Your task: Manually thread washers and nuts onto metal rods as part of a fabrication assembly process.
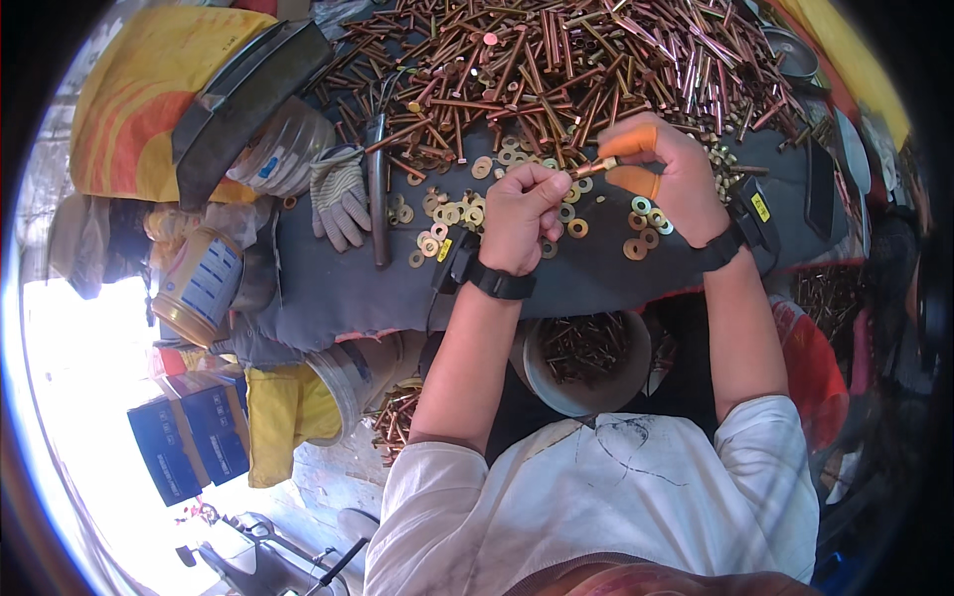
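Observation:
My left hand [524, 214] is closed in a pinch on one end of a copper-coloured bolt [588, 170]. My right hand [676, 179], with orange covers on thumb and finger, closes around the bolt's other end, where a small gold-coloured piece shows; I cannot tell whether it is a nut. The bolt lies nearly level between the two hands, above the dark cloth [596, 273]. Flat washers [463, 213] are scattered beside my left hand, and a few more washers [639, 226] lie below my right. Just beyond the hands rises a large heap of long bolts [556, 70].
A bucket of bolts [586, 392] stands below the table edge. Left of the washers are a metal bar [378, 194], a striped glove [341, 199] and a plastic jar [199, 283]. Small nuts [723, 159] lie right of my right hand, near a dark phone-like slab [820, 189].

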Action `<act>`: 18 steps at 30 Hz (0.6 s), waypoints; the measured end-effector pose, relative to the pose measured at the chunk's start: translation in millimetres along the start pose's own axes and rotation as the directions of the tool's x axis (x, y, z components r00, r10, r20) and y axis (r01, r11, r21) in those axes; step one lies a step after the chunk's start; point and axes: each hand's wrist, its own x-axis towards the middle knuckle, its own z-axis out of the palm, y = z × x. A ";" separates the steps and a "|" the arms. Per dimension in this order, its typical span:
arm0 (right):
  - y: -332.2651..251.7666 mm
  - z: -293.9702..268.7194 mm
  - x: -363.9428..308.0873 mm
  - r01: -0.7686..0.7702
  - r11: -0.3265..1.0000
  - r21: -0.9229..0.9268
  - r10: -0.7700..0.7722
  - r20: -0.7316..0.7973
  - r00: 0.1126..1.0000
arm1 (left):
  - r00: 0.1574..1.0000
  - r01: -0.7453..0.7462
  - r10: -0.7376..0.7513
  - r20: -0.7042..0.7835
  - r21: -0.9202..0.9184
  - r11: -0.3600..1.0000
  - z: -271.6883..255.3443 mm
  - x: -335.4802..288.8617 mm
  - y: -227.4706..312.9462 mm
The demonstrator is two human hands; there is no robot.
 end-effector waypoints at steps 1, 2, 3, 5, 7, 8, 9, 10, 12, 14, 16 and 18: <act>3.7 -4.8 -1.1 -0.033 0.999 0.005 0.032 0.109 0.994 | 1.000 0.000 0.000 0.014 0.011 1.000 1.6 0.4 -0.7; 6.0 -7.0 -2.3 -0.036 0.999 0.001 0.035 0.103 0.994 | 1.000 0.000 -0.001 0.029 0.022 1.000 3.2 0.9 -1.4; 5.3 -6.6 -1.9 -0.102 0.991 0.087 0.097 0.055 0.994 | 0.999 0.001 -0.002 0.033 0.027 1.000 3.6 1.0 -1.0; -1.0 0.6 -0.3 -0.141 0.957 0.255 0.136 0.036 0.990 | 0.999 -0.003 0.002 0.033 0.009 1.000 4.3 1.5 -0.5; -10.9 23.0 -0.6 -0.198 0.833 0.517 0.167 0.107 0.980 | 0.997 0.005 -0.002 0.083 -0.031 1.000 -0.5 0.5 -2.1; -12.1 29.0 -1.6 -0.255 0.643 0.723 0.176 0.184 0.967 | 0.990 0.017 -0.006 0.138 -0.080 0.997 -1.6 1.0 -3.0; -7.2 35.2 -3.1 -0.262 0.613 0.746 0.120 0.241 0.963 | 0.990 0.019 -0.008 0.143 -0.072 0.997 -3.5 0.9 -2.0; -6.7 32.5 -3.8 -0.255 0.611 0.749 0.118 0.232 0.966 | 0.983 0.026 0.007 0.184 -0.174 0.984 -5.5 0.7 -0.5; -2.2 19.8 -5.2 -0.281 0.636 0.718 0.103 0.282 0.954 | 0.973 0.039 0.024 0.229 -0.268 0.962 -7.5 0.5 1.7; 13.8 7.5 -4.8 -0.237 0.673 0.701 0.061 0.266 0.962 | 0.968 -0.006 0.093 0.233 -0.350 0.937 -8.4 1.2 2.3; 3.4 8.2 -3.7 -0.195 0.764 0.615 0.115 0.167 0.979 | 0.975 -0.024 0.100 0.200 -0.350 0.936 -12.3 0.8 3.7; -9.4 14.3 -6.1 -0.187 0.755 0.629 0.151 0.111 0.982 | 0.977 -0.041 0.105 0.184 -0.323 0.945 -13.8 -2.3 4.0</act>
